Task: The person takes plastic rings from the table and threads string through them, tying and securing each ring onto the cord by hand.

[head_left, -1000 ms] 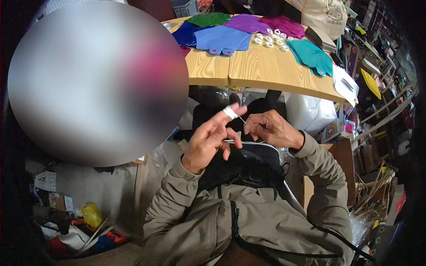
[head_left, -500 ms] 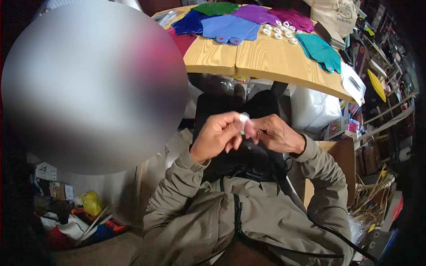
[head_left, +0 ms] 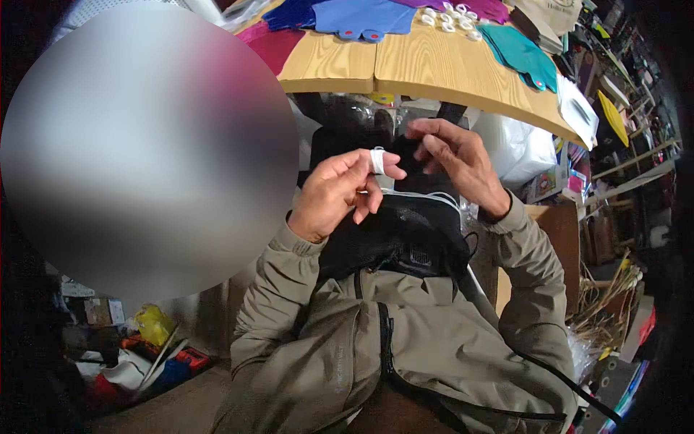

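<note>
A white band (head_left: 377,161) is wrapped round the index finger of my left hand (head_left: 338,189), with the thumb pressed near it and the other fingers curled. My right hand (head_left: 455,158) is a little to the right, its fingers apart and slightly blurred, nothing seen in them. Below both hands lies a black bag (head_left: 401,235) with a white cord along its top edge, on my lap. Several small white rings (head_left: 448,19) sit on the wooden table (head_left: 441,69) in front of me.
Blue fabric (head_left: 361,17), dark red fabric (head_left: 267,47) and teal fabric (head_left: 519,54) lie on the table. White papers (head_left: 576,112) rest at its right end. Under the table is a white plastic bundle (head_left: 515,148). A blurred patch hides the upper left.
My right hand has moved up and away from my left, and its fingers have opened. The white band now shows wound on my left finger. The view has shifted, so the table appears higher.
</note>
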Demonstrator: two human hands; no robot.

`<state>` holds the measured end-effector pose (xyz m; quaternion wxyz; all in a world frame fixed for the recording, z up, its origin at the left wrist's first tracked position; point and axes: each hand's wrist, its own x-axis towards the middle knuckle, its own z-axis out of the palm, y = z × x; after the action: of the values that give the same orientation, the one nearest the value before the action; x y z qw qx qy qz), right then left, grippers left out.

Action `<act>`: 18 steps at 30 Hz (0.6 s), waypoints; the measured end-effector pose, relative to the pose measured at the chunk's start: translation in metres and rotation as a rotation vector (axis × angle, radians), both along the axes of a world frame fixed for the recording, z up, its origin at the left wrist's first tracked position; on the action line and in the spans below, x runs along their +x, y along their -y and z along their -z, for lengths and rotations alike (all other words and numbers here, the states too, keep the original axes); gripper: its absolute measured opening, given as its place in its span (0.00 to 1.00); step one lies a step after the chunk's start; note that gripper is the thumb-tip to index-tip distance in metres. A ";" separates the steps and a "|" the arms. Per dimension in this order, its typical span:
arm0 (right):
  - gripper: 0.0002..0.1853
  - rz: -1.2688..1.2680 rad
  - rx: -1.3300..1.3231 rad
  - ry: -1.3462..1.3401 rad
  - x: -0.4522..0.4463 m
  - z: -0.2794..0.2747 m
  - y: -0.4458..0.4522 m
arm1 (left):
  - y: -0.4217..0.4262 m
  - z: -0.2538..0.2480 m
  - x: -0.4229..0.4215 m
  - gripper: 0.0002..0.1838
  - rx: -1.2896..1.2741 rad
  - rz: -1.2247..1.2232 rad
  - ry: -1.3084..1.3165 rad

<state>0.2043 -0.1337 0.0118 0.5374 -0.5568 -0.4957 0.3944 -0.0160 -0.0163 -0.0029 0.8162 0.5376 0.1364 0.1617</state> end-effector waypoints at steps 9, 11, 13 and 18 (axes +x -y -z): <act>0.16 -0.400 0.075 0.022 -0.003 0.005 -0.008 | -0.002 0.006 0.000 0.21 0.021 0.099 -0.043; 0.15 -0.381 0.070 -0.001 -0.001 0.004 -0.005 | -0.001 0.007 0.001 0.21 0.031 0.147 -0.031; 0.13 -0.419 0.034 -0.115 -0.003 0.004 -0.004 | -0.002 0.008 -0.002 0.20 0.006 0.166 -0.065; 0.10 -0.483 -0.011 -0.163 0.000 0.003 0.000 | 0.001 0.010 -0.004 0.19 -0.059 0.262 -0.089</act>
<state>0.2046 -0.1334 0.0087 0.4629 -0.3914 -0.5672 0.5575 -0.0198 -0.0175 -0.0133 0.8390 0.5331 0.1060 0.0256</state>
